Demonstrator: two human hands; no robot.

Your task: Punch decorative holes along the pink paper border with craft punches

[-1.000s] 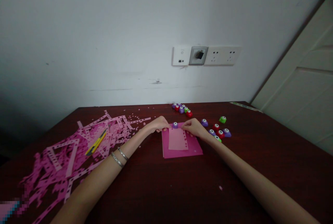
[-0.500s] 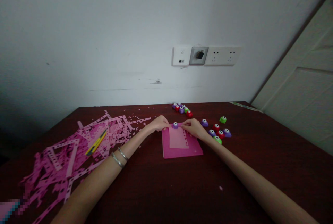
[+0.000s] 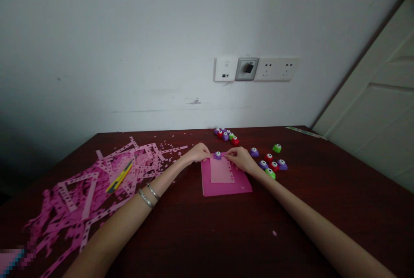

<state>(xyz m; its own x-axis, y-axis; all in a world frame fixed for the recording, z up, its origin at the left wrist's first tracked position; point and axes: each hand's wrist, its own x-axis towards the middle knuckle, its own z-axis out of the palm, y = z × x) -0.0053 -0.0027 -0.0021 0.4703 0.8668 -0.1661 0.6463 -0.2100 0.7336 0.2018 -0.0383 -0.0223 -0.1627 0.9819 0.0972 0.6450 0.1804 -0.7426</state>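
On a stack of darker pink paper (image 3: 226,188) lies a smaller light pink sheet (image 3: 221,171), with small punched holes down its right side. A purple craft punch (image 3: 217,156) with a round white button sits at the sheet's top edge. My left hand (image 3: 200,153) pinches the sheet's upper left corner, its fingertips beside the punch. From the other side, my right hand (image 3: 239,157) is closed on the upper right edge. Neither hand presses the button. How far the sheet reaches into the punch is too small to tell.
Punched pink paper strips (image 3: 87,192) and scraps cover the table's left side, with a yellow utility knife (image 3: 119,177) on top. Several purple, red and green punches (image 3: 274,166) stand to the right; another cluster (image 3: 225,136) is by the wall. Wall sockets (image 3: 277,69) are above.
Almost nothing differs. Both hands stay at the top of the light pink sheet, and the purple punch keeps its place.
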